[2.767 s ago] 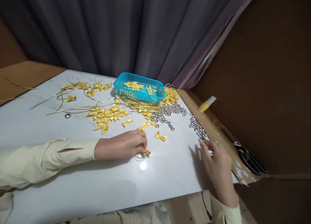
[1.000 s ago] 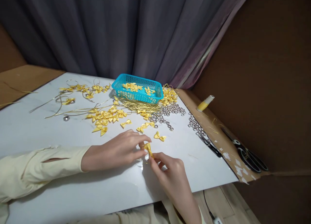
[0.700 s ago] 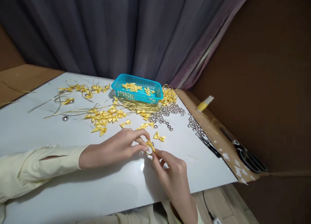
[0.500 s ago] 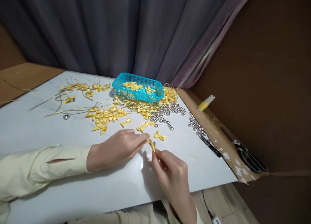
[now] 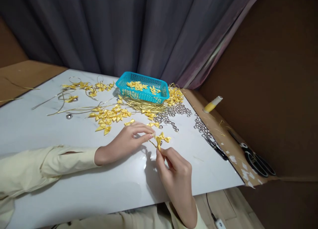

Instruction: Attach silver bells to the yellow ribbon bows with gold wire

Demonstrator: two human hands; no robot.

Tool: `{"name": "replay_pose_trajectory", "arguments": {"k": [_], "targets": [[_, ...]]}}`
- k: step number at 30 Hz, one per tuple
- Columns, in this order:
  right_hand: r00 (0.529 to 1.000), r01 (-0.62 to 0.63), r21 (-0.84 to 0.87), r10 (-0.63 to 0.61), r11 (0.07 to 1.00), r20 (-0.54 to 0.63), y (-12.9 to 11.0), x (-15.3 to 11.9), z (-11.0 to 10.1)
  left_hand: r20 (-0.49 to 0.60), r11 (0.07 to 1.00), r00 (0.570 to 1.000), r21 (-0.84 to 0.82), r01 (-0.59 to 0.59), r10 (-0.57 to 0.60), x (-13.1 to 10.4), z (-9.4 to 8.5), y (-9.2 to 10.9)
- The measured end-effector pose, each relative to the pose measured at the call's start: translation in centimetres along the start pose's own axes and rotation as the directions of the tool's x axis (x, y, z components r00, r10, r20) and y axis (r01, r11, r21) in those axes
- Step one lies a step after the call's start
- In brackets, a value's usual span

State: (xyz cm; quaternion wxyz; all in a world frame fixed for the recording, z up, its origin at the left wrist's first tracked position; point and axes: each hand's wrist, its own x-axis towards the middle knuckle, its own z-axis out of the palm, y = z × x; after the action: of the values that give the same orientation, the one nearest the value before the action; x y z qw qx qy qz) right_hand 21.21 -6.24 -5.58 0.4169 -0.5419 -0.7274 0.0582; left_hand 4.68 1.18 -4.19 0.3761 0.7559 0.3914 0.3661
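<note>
My right hand (image 5: pixel 175 169) pinches the lower tip of a yellow ribbon bow (image 5: pixel 158 143) between thumb and fingertips. A small silvery bead shows at the bow's side. From the bow a thin gold cord (image 5: pixel 153 143) curves over to my left hand (image 5: pixel 129 141), whose thumb and forefinger are closed on it. Just behind the held bow lies another yellow bow (image 5: pixel 165 137) on the white board. Beyond my left hand there is a heap of loose bows (image 5: pixel 110 115), and part of one bow is hidden by that hand.
A turquoise basket (image 5: pixel 142 95) with bows stands at the back, gold cords (image 5: pixel 146 105) in front. Silvery beads (image 5: pixel 174 113) are scattered to the right. Black tweezers or snips (image 5: pixel 216 148), scissors (image 5: pixel 255 161) and a yellow-white tube (image 5: pixel 213 104) lie along the right edge.
My left hand has drawn back slightly and up from the bow, and a gold cord now shows between the hands. The bow has turned more upright in my right hand.
</note>
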Motion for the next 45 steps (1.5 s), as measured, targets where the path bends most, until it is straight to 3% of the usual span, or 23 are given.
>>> {"name": "replay_pose_trajectory", "arguments": {"k": [3,7,12,15,17,20,21,23,25,26,28,30,32,34,38,40,45], "targets": [[1.0,-0.019,-0.028,0.019,0.999,-0.007,0.5,0.5,-0.1,-0.073,0.952,0.96,0.173,-0.253,0.269,0.2,-0.6,-0.5],[0.997,-0.075,0.083,0.072,0.994,0.04,0.7,1.0,-0.1,0.005,0.831,0.874,0.306,-0.464,0.486,0.0,-0.7,-0.8],[0.984,-0.138,0.18,0.115,0.974,0.133,0.2,1.0,0.5,0.049,0.712,0.783,0.385,-0.588,0.62,-0.7,-0.1,-0.6],[0.979,-0.195,0.216,0.178,0.957,0.097,0.2,1.1,0.8,0.08,0.647,0.755,0.462,-0.607,0.651,-1.0,-0.1,-0.2],[0.974,-0.226,0.242,0.22,0.944,0.052,0.3,1.2,0.8,0.13,0.516,0.696,0.578,-0.632,0.706,-1.0,-0.5,0.2],[0.965,-0.257,0.259,0.261,0.931,0.02,0.3,1.2,0.4,0.229,0.216,0.563,0.759,-0.614,0.794,-0.9,-1.2,0.6],[0.964,-0.262,0.26,0.263,0.929,0.032,0.2,1.2,0.4,0.248,0.152,0.544,0.796,-0.586,0.801,-0.7,-1.4,0.5],[0.964,-0.265,0.263,0.253,0.928,0.079,0.1,1.2,0.3,0.258,0.114,0.561,0.832,-0.543,0.787,-0.6,-1.5,0.3],[0.963,-0.263,0.264,0.235,0.928,0.132,-0.2,1.1,0.5,0.231,0.176,0.617,0.832,-0.526,0.752,-0.5,-1.2,0.1],[0.962,-0.261,0.265,0.227,0.928,0.153,-0.3,1.0,0.7,0.195,0.253,0.66,0.817,-0.518,0.725,-0.5,-1.0,0.1],[0.958,-0.266,0.269,0.223,0.926,0.178,-0.4,1.0,1.0,0.098,0.487,0.786,0.737,-0.469,0.61,-0.6,-0.7,0.4],[0.953,-0.289,0.281,0.245,0.915,0.179,-0.4,1.0,1.1,0.036,0.735,0.916,0.585,-0.344,0.4,-0.7,-0.7,1.0],[0.944,-0.323,0.291,0.287,0.901,0.16,-0.3,1.0,1.0,0.073,0.886,0.979,0.416,-0.204,0.191,-0.7,-0.9,1.8],[0.935,-0.353,0.279,0.329,0.893,0.132,-0.2,1.0,0.8,0.131,0.931,0.986,0.337,-0.139,0.1,-0.8,-1.2,2.2],[0.929,-0.37,0.25,0.352,0.895,0.118,0.0,1.0,0.6,0.149,0.864,0.972,0.448,-0.23,0.182,-1.1,-1.2,1.9],[0.921,-0.389,0.265,0.361,0.882,0.149,0.1,1.0,0.7,0.195,0.885,0.969,0.408,-0.223,0.154,-1.0,-1.2,1.7],[0.882,-0.472,0.385,0.428,0.793,0.198,0.3,1.2,0.6,0.328,0.992,0.943,0.122,0.025,-0.064,0.3,-2.3,2.6]]}}
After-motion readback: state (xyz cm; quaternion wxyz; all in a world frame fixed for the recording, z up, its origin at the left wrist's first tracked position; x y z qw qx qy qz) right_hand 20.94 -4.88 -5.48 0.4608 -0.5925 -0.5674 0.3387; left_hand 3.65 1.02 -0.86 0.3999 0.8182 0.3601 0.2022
